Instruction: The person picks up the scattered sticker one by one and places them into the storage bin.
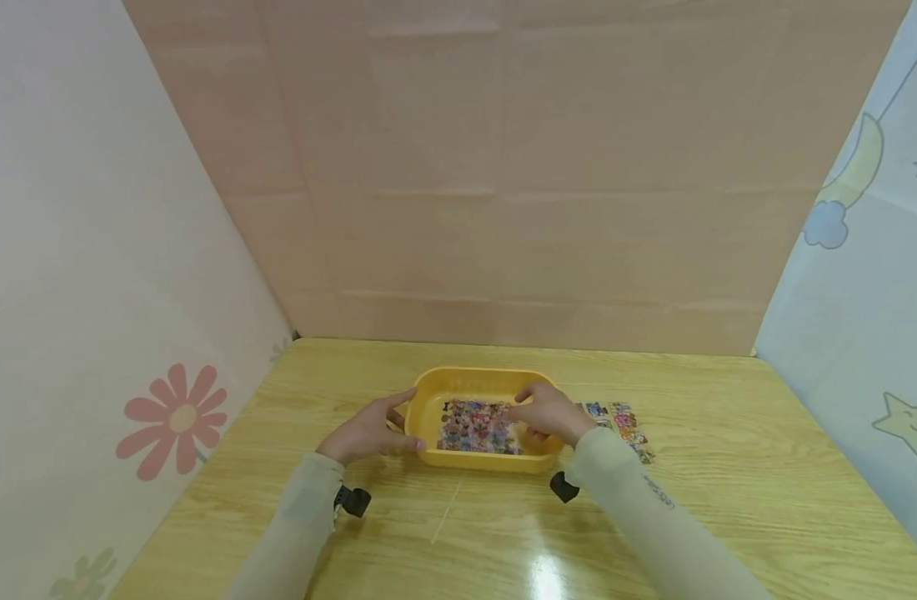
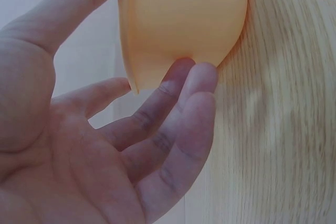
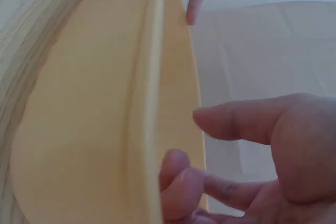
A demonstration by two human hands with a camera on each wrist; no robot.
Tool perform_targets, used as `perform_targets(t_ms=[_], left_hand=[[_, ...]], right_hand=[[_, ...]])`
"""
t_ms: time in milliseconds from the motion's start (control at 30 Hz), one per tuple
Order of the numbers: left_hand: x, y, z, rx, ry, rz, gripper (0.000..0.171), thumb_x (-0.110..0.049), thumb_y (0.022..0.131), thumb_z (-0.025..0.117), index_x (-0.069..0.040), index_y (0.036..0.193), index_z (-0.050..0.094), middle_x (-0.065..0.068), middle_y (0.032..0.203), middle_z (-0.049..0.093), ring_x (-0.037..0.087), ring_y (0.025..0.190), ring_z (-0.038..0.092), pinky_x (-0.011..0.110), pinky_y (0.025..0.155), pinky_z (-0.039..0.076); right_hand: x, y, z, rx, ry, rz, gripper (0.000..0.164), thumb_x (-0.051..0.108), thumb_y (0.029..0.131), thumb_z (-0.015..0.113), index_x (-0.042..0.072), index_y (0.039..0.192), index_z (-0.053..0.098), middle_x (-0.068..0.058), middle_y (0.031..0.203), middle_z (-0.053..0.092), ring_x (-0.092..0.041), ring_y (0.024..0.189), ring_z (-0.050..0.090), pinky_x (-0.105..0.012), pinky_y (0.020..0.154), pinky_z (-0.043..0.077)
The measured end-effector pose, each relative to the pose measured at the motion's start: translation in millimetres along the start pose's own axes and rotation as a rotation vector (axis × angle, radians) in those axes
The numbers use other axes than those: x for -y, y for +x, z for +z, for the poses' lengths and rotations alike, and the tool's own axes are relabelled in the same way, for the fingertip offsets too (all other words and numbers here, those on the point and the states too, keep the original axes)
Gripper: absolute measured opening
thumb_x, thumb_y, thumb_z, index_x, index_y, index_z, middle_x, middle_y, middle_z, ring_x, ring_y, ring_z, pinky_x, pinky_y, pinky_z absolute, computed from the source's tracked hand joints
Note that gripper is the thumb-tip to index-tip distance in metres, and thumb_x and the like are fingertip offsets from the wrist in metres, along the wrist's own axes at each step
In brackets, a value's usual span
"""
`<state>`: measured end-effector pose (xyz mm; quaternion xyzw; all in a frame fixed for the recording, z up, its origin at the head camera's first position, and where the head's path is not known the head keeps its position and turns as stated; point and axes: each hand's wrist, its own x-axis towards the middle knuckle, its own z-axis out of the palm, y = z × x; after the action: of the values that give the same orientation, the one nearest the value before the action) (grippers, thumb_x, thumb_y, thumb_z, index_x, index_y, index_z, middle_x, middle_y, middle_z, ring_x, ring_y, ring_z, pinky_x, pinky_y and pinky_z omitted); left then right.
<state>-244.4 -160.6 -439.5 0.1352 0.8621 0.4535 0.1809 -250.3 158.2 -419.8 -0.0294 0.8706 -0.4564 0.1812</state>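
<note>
A yellow plastic tray point(image 1: 458, 460) stands on the table, with a heap of small, colourful, figure-like cut-outs point(image 1: 475, 427) inside; their exact kind is too small to tell. My left hand point(image 1: 368, 430) holds the tray's left end. In the left wrist view its thumb reaches the rim and its fingertips touch the tray's outer wall point(image 2: 184, 19). Over the tray's right end, my right hand point(image 1: 554, 413) reaches in beside the heap. The right wrist view shows its thumb apart from loosely bent fingers point(image 3: 181, 195) behind the tray wall point(image 3: 89, 103), with nothing visible between them.
More colourful cut-outs point(image 1: 625, 425) lie in rows on the wooden table point(image 1: 729, 467), right of the tray and partly behind my right forearm. A beige covering point(image 1: 503, 208) closes off the back. Patterned white walls point(image 1: 864, 333) flank the table on both sides.
</note>
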Motion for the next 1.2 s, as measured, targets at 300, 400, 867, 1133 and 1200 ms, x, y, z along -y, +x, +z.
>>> perform_targets(t_ms=[300,400,867,1133,1200], left_hand=[[3.8,2.7,0.1,0.003,0.014,0.005,0.102,-0.035,0.080,0.086,-0.018,0.160,0.026,0.013,0.110,0.060,0.020,0.076,0.059,0.037,0.066,0.052],[4.0,3.3,0.0,0.003,0.013,0.004,0.102,-0.036,0.080,0.086,-0.019,0.160,0.026,0.011,0.109,0.061,0.019,0.076,0.060,0.035,0.066,0.052],[3.4,4.0,0.1,0.006,-0.010,0.016,0.100,-0.031,0.081,0.086,-0.016,0.160,0.026,0.016,0.109,0.060,0.024,0.077,0.059,0.037,0.065,0.050],[3.6,3.3,0.9,0.007,-0.021,0.010,0.100,-0.030,0.081,0.086,-0.017,0.160,0.026,0.016,0.109,0.060,0.023,0.072,0.055,0.037,0.062,0.048],[3.5,3.1,0.9,0.006,-0.018,0.009,0.100,-0.030,0.081,0.086,-0.017,0.160,0.026,0.016,0.109,0.060,0.023,0.072,0.055,0.037,0.062,0.048]], right_hand=[[-23,-6,-42,-0.143,-0.007,-0.092,0.047,0.027,0.099,0.063,0.001,0.137,0.055,-0.023,0.119,0.064,-0.031,0.078,0.062,-0.040,0.063,0.053],[-38,-14,-59,-0.186,-0.089,-0.084,0.051,0.033,0.099,0.063,0.000,0.137,0.054,-0.025,0.120,0.062,-0.033,0.089,0.065,-0.044,0.070,0.055],[-114,-31,-96,-0.192,-0.354,0.012,0.076,0.040,0.096,0.066,-0.010,0.146,0.039,-0.031,0.118,0.063,-0.033,0.084,0.065,-0.051,0.075,0.052],[-128,-35,-99,-0.153,-0.452,0.020,0.086,0.047,0.091,0.071,-0.009,0.147,0.039,-0.040,0.138,0.047,-0.063,0.123,0.042,-0.072,0.093,0.039],[-128,-35,-99,-0.151,-0.479,0.024,0.087,0.049,0.090,0.070,-0.009,0.147,0.040,-0.041,0.136,0.047,-0.063,0.123,0.042,-0.071,0.093,0.040]])
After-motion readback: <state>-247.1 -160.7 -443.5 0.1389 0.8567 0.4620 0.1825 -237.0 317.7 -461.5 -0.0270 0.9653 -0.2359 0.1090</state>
